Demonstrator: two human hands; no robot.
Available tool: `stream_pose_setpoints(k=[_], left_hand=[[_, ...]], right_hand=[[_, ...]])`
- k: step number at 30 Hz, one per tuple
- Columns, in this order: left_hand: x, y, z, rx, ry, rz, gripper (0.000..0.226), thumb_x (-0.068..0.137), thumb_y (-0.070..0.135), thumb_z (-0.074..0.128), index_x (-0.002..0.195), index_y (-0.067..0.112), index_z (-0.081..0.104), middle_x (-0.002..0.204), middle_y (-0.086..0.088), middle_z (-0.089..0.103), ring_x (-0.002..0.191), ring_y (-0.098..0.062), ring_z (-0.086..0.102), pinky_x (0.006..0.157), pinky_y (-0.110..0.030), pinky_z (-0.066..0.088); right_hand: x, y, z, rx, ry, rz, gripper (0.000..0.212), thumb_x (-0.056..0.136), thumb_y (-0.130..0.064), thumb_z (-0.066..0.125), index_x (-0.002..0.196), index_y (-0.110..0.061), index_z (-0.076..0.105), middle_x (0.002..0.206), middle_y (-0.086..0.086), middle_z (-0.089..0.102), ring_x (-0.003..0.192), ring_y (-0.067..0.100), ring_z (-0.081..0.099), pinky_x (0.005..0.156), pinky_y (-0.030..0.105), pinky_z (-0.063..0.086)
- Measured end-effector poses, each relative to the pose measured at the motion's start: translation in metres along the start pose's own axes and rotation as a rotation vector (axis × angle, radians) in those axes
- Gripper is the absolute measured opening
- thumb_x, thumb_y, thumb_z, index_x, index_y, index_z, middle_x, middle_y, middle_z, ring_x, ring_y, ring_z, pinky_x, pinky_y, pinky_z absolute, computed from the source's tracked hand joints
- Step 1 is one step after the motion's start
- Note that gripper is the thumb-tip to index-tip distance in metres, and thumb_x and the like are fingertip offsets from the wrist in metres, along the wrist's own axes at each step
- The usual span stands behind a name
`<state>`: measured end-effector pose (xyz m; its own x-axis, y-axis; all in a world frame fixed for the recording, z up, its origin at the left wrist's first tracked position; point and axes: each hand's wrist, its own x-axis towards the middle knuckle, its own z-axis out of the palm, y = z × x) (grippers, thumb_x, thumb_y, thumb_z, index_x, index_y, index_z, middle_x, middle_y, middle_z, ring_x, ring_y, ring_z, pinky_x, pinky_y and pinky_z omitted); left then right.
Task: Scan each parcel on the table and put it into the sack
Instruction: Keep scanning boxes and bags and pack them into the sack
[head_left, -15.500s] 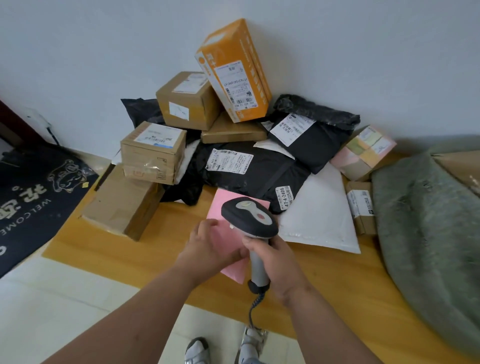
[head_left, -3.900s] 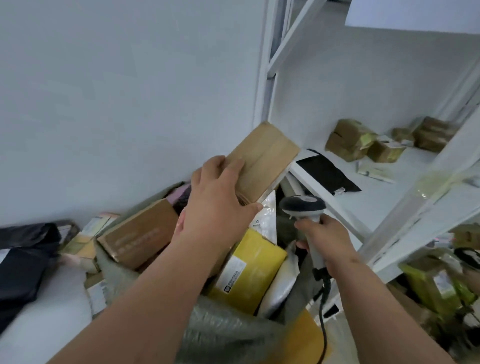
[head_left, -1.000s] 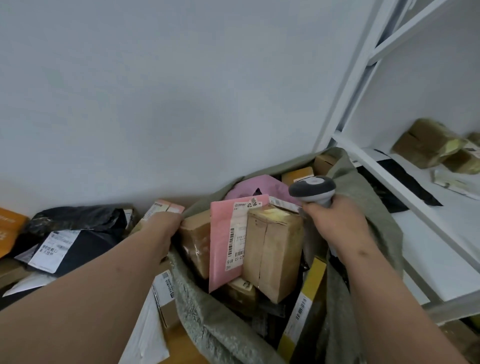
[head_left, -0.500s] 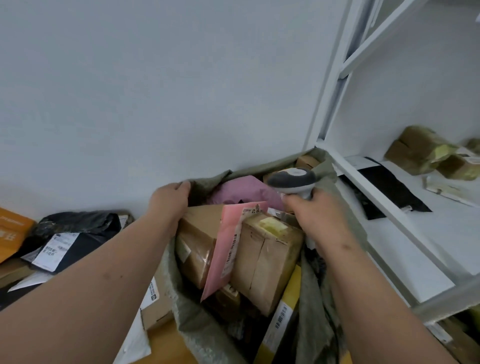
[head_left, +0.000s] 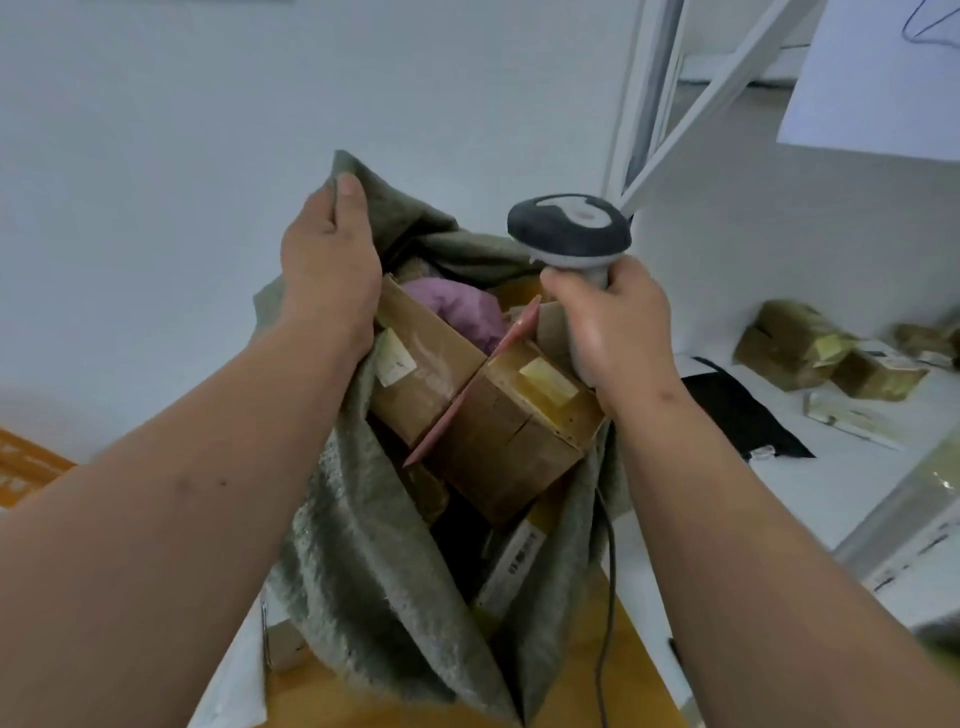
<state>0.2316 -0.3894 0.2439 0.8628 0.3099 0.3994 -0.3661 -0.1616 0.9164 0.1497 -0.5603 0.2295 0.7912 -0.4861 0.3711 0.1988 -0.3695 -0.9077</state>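
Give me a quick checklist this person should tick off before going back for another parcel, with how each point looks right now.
1. Sack mouth held open: ok, left hand grips its raised edge.
2. Scanner in hand: ok, right hand holds its handle.
3. Pink mailer inside the sack: ok, wedged between two cardboard boxes.
4. Room left in the sack: not ok, parcels reach the mouth.
5. Scanner cable free: cannot tell.
6. Parcels left on the table: cannot tell.

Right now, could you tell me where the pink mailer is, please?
In the head view, the pink mailer stands edge-on inside the sack, wedged between two cardboard boxes.
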Motion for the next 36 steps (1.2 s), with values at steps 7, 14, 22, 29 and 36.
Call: stream_pose_setpoints(k=[7,14,22,29,36], left_hand=[[-0.03,-0.068,-0.018,0.201,-0.182,-0.298,0.046,0.105,0.044,0.032,0.139,0.02,0.052,0.133,-0.004,0.054,0.112,-0.021,0.049,0.095,-0.028,0.037],[-0.02,-0.08,-0.018,-0.017,-0.13,-0.423,0.049,0.097,0.054,0.039,0.135,0.028,0.056,0.133,-0.001,0.057,0.119,-0.024,0.055,0.106,-0.045,0.045],[-0.035,-0.086,-0.026,0.286,-0.228,-0.322,0.052,0.106,0.044,0.026,0.15,0.018,0.038,0.15,-0.012,0.043,0.133,-0.032,0.043,0.11,-0.033,0.032],[-0.015,-0.085,-0.028,0.157,-0.172,-0.265,0.057,0.099,0.059,0.026,0.151,0.037,0.033,0.15,0.002,0.042,0.122,-0.02,0.052,0.111,-0.041,0.04],[-0.028,-0.129,-0.031,0.226,-0.309,-0.586,0.055,0.099,0.043,0.038,0.141,0.009,0.047,0.143,-0.016,0.05,0.129,-0.036,0.05,0.108,-0.044,0.042]], right_hand=[[-0.011,0.035,-0.001,-0.107,-0.02,0.149,0.014,0.088,-0.026,0.066,0.078,-0.023,0.057,0.075,-0.007,0.056,0.08,0.018,0.058,0.08,0.036,0.048],[-0.002,0.012,-0.015,0.005,0.063,0.092,0.018,0.089,-0.023,0.064,0.074,-0.024,0.054,0.074,-0.006,0.056,0.076,0.013,0.055,0.088,0.042,0.05],[0.0,0.011,-0.018,-0.228,-0.047,0.131,0.027,0.089,-0.032,0.066,0.069,-0.019,0.054,0.074,-0.005,0.059,0.078,0.02,0.055,0.083,0.037,0.048],[-0.002,0.024,-0.028,-0.165,0.09,0.109,0.021,0.091,-0.028,0.062,0.074,-0.018,0.056,0.08,0.006,0.061,0.084,0.023,0.06,0.084,0.043,0.051],[-0.01,0.048,-0.029,-0.266,-0.072,0.326,0.025,0.09,-0.034,0.064,0.072,-0.025,0.05,0.093,0.006,0.063,0.096,0.027,0.06,0.094,0.045,0.05]])
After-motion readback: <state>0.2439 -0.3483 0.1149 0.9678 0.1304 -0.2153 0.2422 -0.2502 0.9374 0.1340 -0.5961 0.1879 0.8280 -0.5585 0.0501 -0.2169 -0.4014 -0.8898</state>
